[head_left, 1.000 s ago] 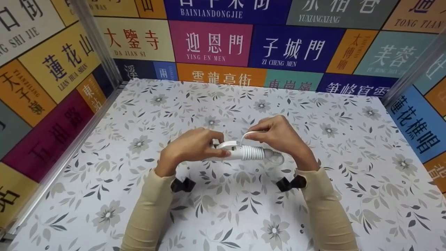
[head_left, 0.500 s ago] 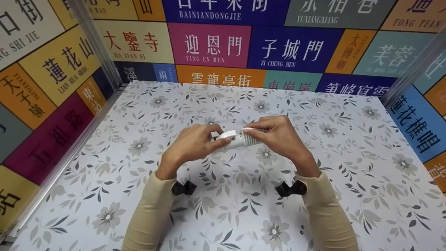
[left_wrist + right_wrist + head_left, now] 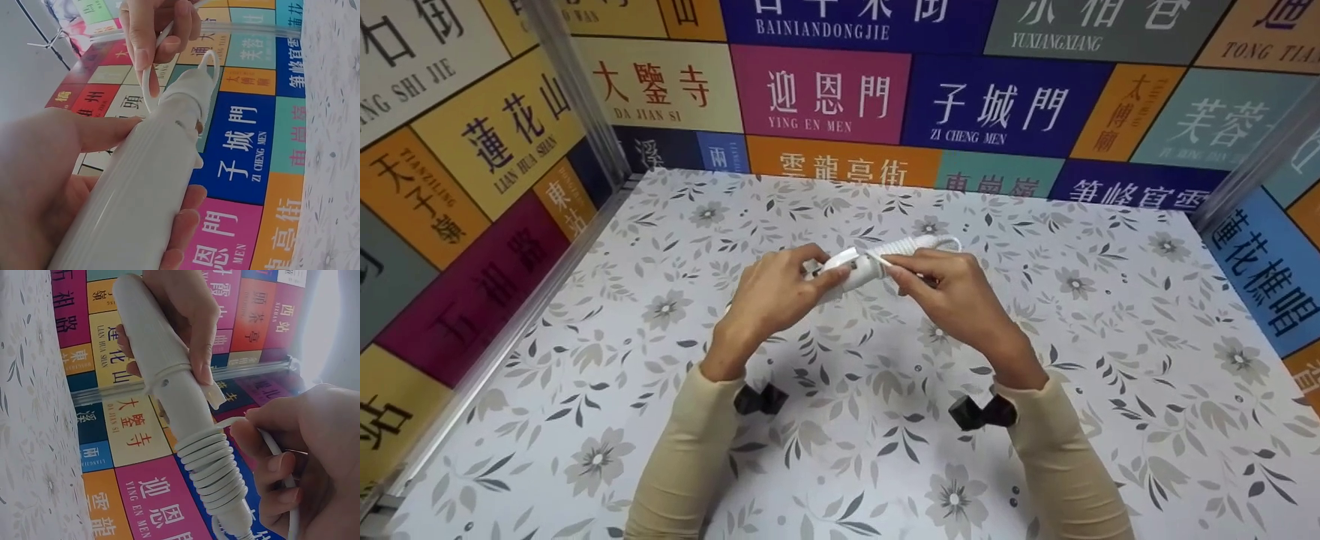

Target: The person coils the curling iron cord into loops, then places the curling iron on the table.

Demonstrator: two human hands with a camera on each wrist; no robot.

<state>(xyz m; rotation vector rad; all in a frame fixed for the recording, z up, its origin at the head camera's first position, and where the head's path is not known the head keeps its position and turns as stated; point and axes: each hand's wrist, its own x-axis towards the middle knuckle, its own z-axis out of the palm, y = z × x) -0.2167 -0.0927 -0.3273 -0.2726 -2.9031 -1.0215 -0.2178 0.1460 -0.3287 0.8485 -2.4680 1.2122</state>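
My left hand grips a white curling iron by its smooth, round-ended barrel, the thumb lying along it near a small raised lever. The iron is held above the table, its handle end tilted away to the right in the head view. A white power cord is wound in several tight coils around the handle. Between thumb and fingers, my right hand pinches the loose run of this cord, just beside the coils. In the head view the right fingers hide part of the handle.
Under both hands lies a table with a white floral cover. Panels printed with coloured place-name signs stand at the back and both sides. Black wrist mounts sit by the sleeves.
The curling iron has lifted away from the body, and its handle end has swung up to the right. My right hand has passed the cord over to the handle's near side.
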